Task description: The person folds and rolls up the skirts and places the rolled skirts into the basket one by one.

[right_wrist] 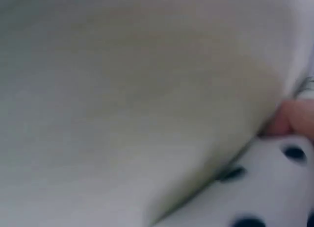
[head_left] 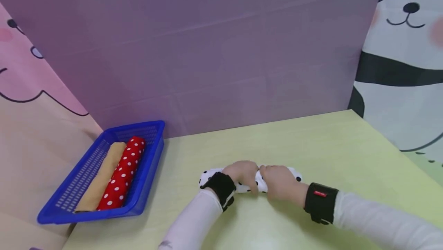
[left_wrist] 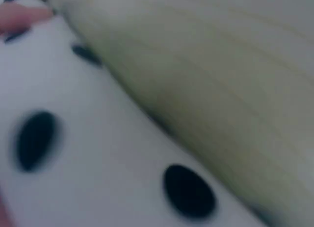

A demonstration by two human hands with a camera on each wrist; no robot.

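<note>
While a purple backdrop [head_left: 207, 50] stands behind everything, the pale yellow-green table [head_left: 328, 146] fills the lower part of the head view, its far edge meeting that wall. To either side hang cartoon panels, a pink one [head_left: 31, 88] on the left and a black-and-white panda [head_left: 405, 50] on the right.

Next in size is the blue basket [head_left: 69, 209], sitting at the table's left edge, well apart from the hands. It holds two rolled cloths lying side by side and touching: a tan roll [head_left: 102, 177] on the left and a red roll with white dots [head_left: 124, 173] on the right.

Near the front middle of the table lies a white roll with black dots [head_left: 207, 176], stretched left to right on the tabletop. Both hands rest on top of it, close together at its middle, so only the two ends of the roll show. The left hand [head_left: 242, 173] has its fingers curled over the roll, and the right hand [head_left: 280, 182] likewise wraps over it just beside the left. Each wrist wears a black strap, and white sleeves cover both forearms.

From the left wrist view, blurred, the spotted cloth [left_wrist: 98, 158] lies against the table [left_wrist: 221, 89], a fingertip [left_wrist: 22, 16] touching it at the top corner. The right wrist view, also blurred, shows the cloth [right_wrist: 274, 188] at lower right with a fingertip [right_wrist: 297, 116] on it.
</note>
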